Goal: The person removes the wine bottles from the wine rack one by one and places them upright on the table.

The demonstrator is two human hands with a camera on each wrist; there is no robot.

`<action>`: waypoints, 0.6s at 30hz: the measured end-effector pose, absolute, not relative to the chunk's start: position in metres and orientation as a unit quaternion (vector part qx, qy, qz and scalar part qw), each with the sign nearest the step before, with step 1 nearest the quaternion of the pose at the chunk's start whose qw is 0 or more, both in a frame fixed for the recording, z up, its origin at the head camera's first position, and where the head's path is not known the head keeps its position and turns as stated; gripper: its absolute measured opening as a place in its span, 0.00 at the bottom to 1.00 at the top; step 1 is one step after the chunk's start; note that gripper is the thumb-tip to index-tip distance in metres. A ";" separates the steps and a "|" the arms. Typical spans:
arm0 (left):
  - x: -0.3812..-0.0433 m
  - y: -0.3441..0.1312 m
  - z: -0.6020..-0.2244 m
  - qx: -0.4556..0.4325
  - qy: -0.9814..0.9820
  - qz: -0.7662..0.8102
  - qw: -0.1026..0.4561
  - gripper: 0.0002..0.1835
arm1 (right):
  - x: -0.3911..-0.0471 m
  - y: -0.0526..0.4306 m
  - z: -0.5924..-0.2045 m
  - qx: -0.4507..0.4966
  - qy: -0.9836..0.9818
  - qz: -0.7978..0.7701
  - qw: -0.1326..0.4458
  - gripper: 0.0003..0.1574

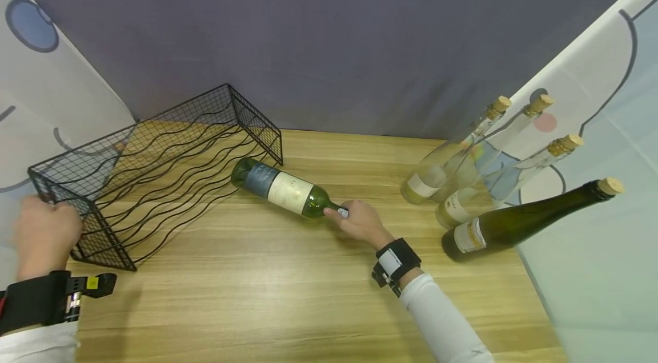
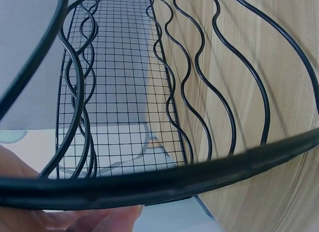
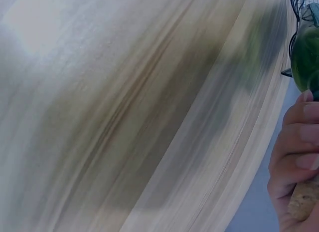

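A black wire wine rack (image 1: 257, 115) with wavy rods stands at the left of the wooden table. My left hand (image 1: 47, 232) grips its near left end; in the left wrist view, fingers (image 2: 107, 219) show beneath a thick rack bar. A green wine bottle (image 1: 290, 192) with a cream and blue label is held sideways, its base at the rack's right end. My right hand (image 1: 360, 220) holds it by the neck. The right wrist view shows curled fingers (image 3: 301, 137) around the neck, with a cork (image 3: 304, 199) below them. Whether the base touches the rods, I cannot tell.
At the right stand three clear corked bottles (image 1: 457, 209) with pale labels. A dark green corked bottle (image 1: 506, 226) stands in front of them. A grey cloth wall (image 1: 329, 43) rises behind the table (image 1: 257, 306), and patterned panels (image 1: 596, 95) flank it.
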State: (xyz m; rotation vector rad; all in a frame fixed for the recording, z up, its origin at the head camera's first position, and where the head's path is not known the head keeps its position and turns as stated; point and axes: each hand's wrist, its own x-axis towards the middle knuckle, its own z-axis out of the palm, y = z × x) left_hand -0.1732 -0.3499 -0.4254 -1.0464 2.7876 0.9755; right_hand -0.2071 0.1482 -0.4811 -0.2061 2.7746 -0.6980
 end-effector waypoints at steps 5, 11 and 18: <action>-0.172 -0.348 -0.423 -0.332 0.890 0.313 0.007 0.31 | -0.204 0.153 -0.481 -0.071 0.955 -0.252 0.137 0.34; -0.173 -0.350 -0.425 -0.328 0.892 0.312 0.000 0.31 | -0.199 0.163 -0.484 -0.071 0.954 -0.260 0.132 0.33; -0.173 -0.354 -0.428 -0.332 0.888 0.317 0.008 0.32 | -0.196 0.178 -0.484 -0.063 0.954 -0.260 0.133 0.33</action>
